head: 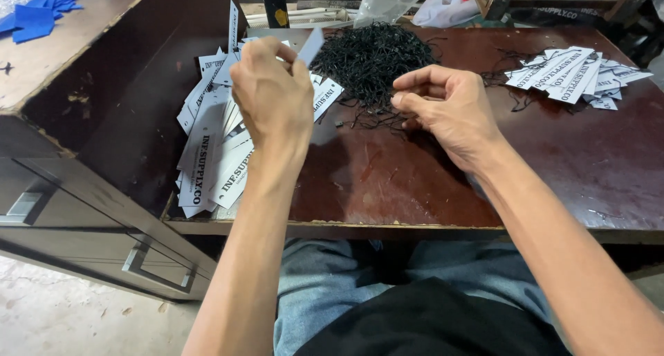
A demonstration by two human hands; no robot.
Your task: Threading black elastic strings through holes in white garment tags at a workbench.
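A loose heap of white card tags (pixel 214 145) with black print lies along the left edge of the dark brown table (pixel 387 183), some standing on end against the side of the wooden cabinet (pixel 104 107) beside it. A smaller fan of the same white tags (pixel 574 72) lies near the table's far right corner, with black strings trailing from it. At the middle of the far edge sits a tangled mound of thin black strings (pixel 370 55).

The left hand (pixel 273 97) is raised above the left heap, fingers closed on a single pale tag (pixel 311 46) that sticks up tilted from the fingertips; the hand covers its lower end. The right hand (pixel 446 107) hovers just at the near side of the string mound, thumb and forefinger pinched together. Whether a string sits between them is too fine to make out.

On the cabinet's top, at its far left corner, lie blue flat pieces (pixel 41 10), cut off by the frame. Beyond the table's far edge a clear plastic bag (pixel 387 0) shows, its contents unclear. Two metal drawer handles (pixel 155 269) show on the cabinet's front.
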